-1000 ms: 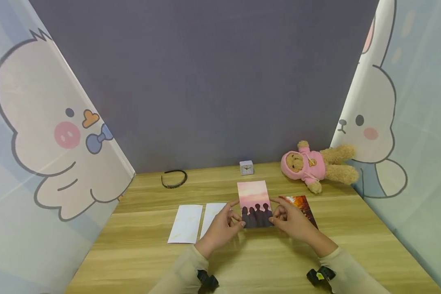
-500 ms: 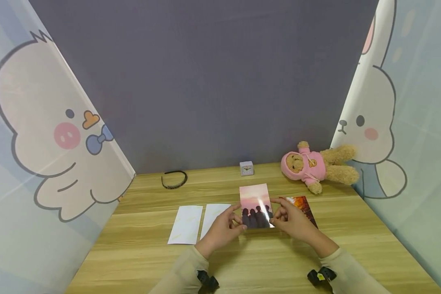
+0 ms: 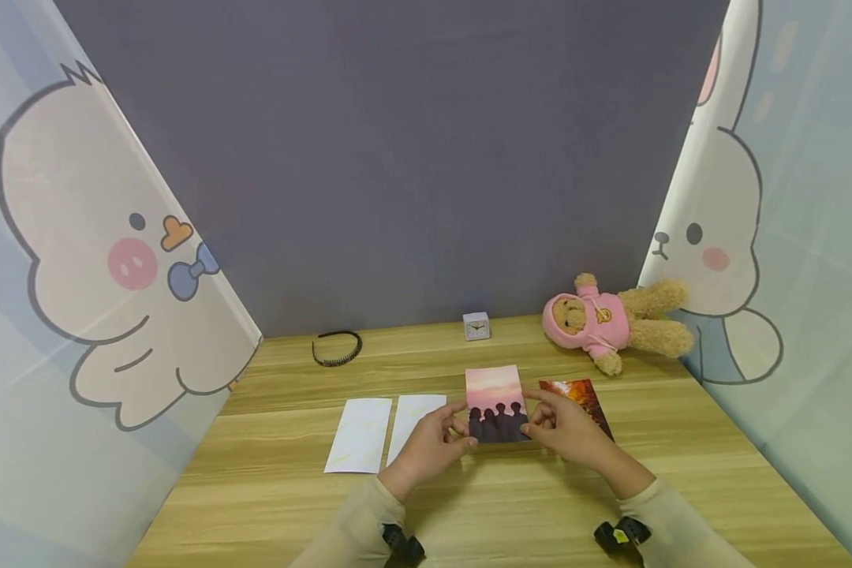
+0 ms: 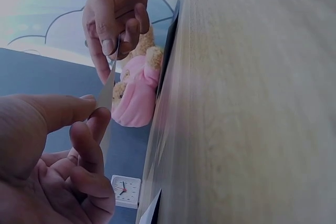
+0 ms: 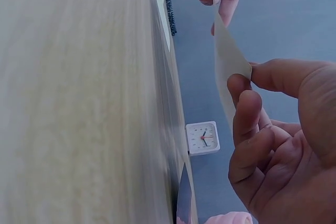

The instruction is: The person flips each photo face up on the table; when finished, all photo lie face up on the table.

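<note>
Between my two hands a photo print (image 3: 495,404), pink sky above several dark silhouettes, is held off the table. The left hand (image 3: 433,442) pinches its lower left corner between thumb and fingers; the right hand (image 3: 566,426) pinches the lower right corner. Both wrist views show the sheet nearly edge-on, its pale back (image 5: 227,59) visible in the right one. Left of the left hand lie two white sheets (image 3: 358,435), one partly behind that hand. Partly covered by the right hand is another print (image 3: 584,397) in orange and dark tones, flat on the table.
A small white alarm clock (image 3: 476,326) stands at the back of the wooden table (image 3: 270,505). A black toothed headband (image 3: 337,347) lies back left. On the right rests a teddy bear (image 3: 603,319) in a pink hoodie, against the printed side curtain (image 3: 724,237).
The photo print's top edge has tipped down and away, so it looks shorter, and it has shifted slightly right. A glare streak on it came and went. Both hands keep their hold.
</note>
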`<state>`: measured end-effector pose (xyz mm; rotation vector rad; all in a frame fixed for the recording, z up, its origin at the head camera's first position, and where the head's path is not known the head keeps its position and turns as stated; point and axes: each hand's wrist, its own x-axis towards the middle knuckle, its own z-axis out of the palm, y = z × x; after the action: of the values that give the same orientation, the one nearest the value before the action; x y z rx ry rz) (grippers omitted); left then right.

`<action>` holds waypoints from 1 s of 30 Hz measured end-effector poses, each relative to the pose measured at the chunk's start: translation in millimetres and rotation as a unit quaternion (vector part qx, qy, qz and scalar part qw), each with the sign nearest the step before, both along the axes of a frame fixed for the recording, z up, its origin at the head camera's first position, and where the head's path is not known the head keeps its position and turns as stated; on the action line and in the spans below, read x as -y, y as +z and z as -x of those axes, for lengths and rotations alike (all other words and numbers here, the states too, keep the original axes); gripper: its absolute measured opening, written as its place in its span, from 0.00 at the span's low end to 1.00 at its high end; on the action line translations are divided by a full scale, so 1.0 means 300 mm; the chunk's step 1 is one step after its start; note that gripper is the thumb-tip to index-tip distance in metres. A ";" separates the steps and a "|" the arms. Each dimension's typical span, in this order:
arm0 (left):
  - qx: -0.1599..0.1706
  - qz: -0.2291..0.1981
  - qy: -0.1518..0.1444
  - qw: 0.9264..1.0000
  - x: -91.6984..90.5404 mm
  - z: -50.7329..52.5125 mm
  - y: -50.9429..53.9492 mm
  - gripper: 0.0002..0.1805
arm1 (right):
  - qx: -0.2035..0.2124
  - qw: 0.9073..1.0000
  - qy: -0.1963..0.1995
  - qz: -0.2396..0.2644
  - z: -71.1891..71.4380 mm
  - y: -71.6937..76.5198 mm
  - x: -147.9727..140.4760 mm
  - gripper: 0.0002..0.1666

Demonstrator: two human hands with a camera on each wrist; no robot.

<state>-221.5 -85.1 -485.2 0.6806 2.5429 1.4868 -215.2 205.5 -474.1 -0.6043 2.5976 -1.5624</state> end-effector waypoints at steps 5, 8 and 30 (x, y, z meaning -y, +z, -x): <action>0.001 0.008 0.003 1.000 0.000 -0.002 0.000 0.35 | 0.011 1.000 -0.001 -0.008 -0.001 0.000 0.000 0.40; 0.000 0.006 0.001 1.000 0.000 0.001 -0.003 0.34 | 0.015 1.000 0.001 -0.012 -0.001 -0.002 0.000 0.39; 0.024 0.028 -0.003 0.999 -0.010 0.001 -0.016 0.31 | 0.054 0.998 0.037 -0.017 0.007 -0.017 -0.015 0.43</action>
<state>-221.9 -82.1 -489.9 0.6362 2.5346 1.4079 -217.2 209.9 -479.2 -0.5891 2.4877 -1.4815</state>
